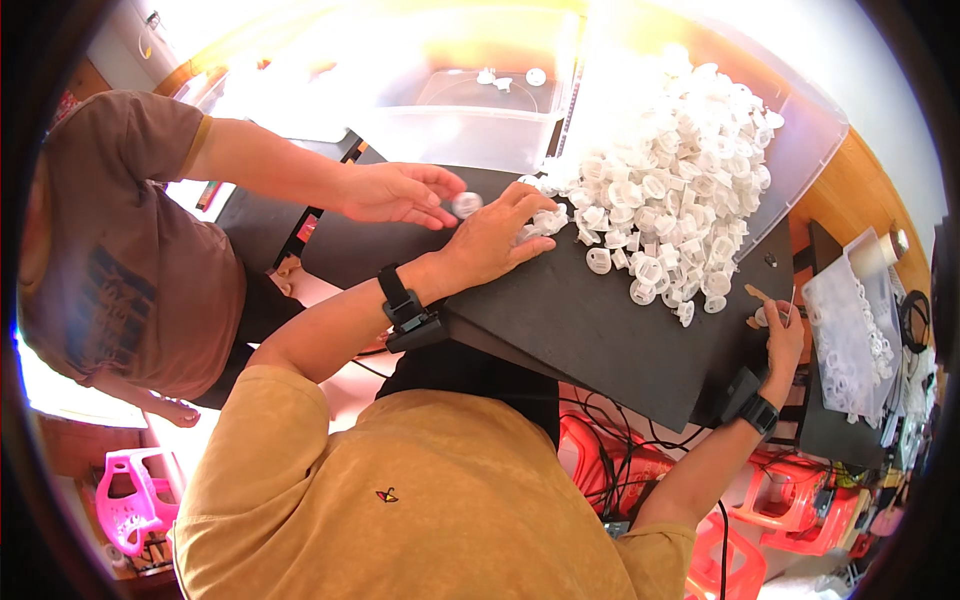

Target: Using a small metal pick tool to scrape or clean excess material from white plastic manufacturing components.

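Note:
My left hand (pixel 497 238) lies palm down on the black board (pixel 600 330), its fingers curled over a few white plastic ring pieces (pixel 547 221) at the near edge of a big pile (pixel 680 170). At the board's right edge, my right hand (pixel 783 340) pinches a small white piece (pixel 763 316); a thin stick rises from its fingers. Both my wrists wear black bands. Another person in a brown shirt reaches in from the left; their hand (pixel 392 192) holds a round white piece (pixel 466 203) just left of my left hand.
The pile spills from a tipped clear bin (pixel 800 110). A clear container (pixel 470 135) with a few white pieces stands behind the board. A bag of white parts (pixel 850 345) and a tape roll (pixel 885 250) sit at right. Red stools (pixel 790 500) and a pink stool (pixel 130 495) stand below.

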Motion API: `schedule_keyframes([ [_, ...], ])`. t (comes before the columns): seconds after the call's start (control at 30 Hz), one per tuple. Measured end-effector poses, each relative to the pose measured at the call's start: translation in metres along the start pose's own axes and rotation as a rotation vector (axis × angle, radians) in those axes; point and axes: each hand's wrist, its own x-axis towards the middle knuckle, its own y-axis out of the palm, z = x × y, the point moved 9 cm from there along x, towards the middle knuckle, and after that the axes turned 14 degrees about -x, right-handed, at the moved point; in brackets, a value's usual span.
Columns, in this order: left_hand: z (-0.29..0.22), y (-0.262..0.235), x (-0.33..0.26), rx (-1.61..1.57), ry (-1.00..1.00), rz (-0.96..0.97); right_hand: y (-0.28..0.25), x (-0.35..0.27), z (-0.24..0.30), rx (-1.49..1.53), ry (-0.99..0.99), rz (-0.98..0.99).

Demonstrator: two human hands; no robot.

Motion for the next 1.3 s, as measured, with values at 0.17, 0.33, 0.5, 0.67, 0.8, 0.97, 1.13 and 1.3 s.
schedule_keyframes([
  [0.17, -0.013, 0.013, 0.011, 0.078, 0.124, 0.035, 0.013, 0.002, 0.011, 0.164, -0.014, 0.076],
  [0.33, -0.019, -0.010, 0.004, 0.052, 0.016, 0.031, 0.006, -0.006, 0.028, 0.169, -0.130, 0.071],
  [0.5, 0.001, -0.079, -0.017, 0.142, -0.087, -0.098, -0.001, -0.013, 0.042, 0.160, -0.152, 0.073],
  [0.67, 0.027, -0.085, -0.018, 0.068, -0.166, -0.079, 0.012, -0.008, 0.041, 0.188, -0.256, -0.026],
  [0.8, 0.048, -0.062, -0.009, 0.173, -0.108, -0.031, 0.007, -0.015, 0.052, 0.249, -0.263, -0.058],
  [0.97, 0.053, -0.048, 0.001, 0.250, -0.094, -0.033, -0.001, -0.020, 0.056, 0.204, -0.302, -0.163],
  [1.13, 0.060, -0.055, 0.001, 0.255, -0.057, -0.027, 0.007, -0.015, 0.051, 0.192, -0.250, -0.134],
  [1.3, 0.053, -0.060, 0.001, 0.129, 0.011, 0.011, 0.010, -0.017, 0.047, 0.207, -0.212, -0.091],
])
